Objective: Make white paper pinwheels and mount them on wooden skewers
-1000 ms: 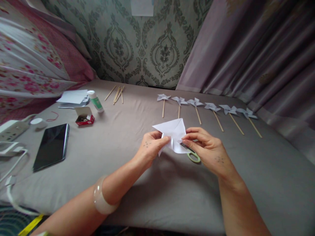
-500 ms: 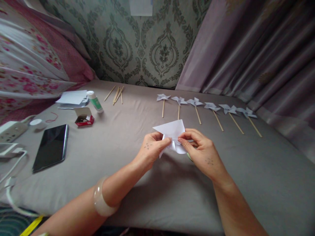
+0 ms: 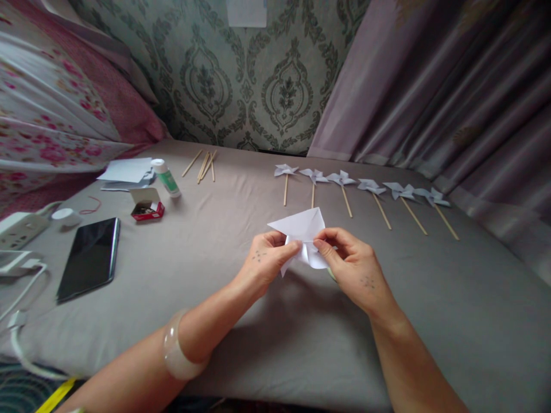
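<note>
Both hands grasp one piece of white paper: the left hand [image 3: 267, 257] pinches its left side, thumb on top, and the right hand [image 3: 350, 267] pinches its right side between thumb and fingers. The folded paper [image 3: 302, 225] is held just above a grey cloth [image 3: 181, 275], near the middle of the view, one pointed corner sticking out to the upper left. A clear bangle [image 3: 183, 351] circles the left forearm. From the far left, a white power strip [image 3: 21, 229] sits near a round white lid [image 3: 66, 217] and a dark phone [image 3: 88, 258]. Next come a stack of paper [image 3: 127, 170], an open red box [image 3: 147, 212] whose small contents are hard to make out, and a green and white glue stick [image 3: 167, 180]. Several loose wooden sticks [image 3: 205, 166] lie beyond. Right of centre, behind the hands, six white paper pinwheels [image 3: 341, 178] on sticks lie in a row slanting toward a purplish curtain [image 3: 430, 86] at the right.
</note>
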A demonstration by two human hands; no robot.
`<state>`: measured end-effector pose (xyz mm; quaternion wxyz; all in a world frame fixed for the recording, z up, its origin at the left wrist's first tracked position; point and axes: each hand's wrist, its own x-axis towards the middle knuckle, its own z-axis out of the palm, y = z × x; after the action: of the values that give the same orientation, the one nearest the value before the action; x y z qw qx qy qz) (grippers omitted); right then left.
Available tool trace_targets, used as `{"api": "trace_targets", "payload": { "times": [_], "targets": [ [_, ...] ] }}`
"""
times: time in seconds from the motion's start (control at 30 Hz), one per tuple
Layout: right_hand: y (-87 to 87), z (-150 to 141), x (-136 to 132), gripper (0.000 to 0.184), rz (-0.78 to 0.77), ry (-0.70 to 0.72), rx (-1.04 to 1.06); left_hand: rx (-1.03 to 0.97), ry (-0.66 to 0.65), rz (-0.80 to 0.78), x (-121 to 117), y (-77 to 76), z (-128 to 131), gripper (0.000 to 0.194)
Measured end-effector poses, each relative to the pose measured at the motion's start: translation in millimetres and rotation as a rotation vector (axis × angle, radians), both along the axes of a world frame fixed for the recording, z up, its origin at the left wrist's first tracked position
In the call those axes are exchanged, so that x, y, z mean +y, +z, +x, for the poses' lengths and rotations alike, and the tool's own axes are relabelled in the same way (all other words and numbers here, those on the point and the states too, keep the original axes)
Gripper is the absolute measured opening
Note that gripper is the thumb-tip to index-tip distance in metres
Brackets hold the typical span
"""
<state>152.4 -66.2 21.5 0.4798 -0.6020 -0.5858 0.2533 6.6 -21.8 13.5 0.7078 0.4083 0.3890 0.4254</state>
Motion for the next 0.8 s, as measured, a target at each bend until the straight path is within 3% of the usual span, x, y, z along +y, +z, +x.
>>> {"api": "trace_targets", "payload": {
  "times": [0.17,0.8],
  "targets": [
    [-2.2,-0.8,0.3,0.021,-0.022,-0.002,0.087,-0.013,-0.017,-0.006,-1.0,0.6,0.7,0.015],
    [-2.1,-6.3,-0.1,0.022,0.01,-0.083,-0.007,-0.006,-0.024,0.017,-2.8,1.3,1.0,0.021]
  ]
}}
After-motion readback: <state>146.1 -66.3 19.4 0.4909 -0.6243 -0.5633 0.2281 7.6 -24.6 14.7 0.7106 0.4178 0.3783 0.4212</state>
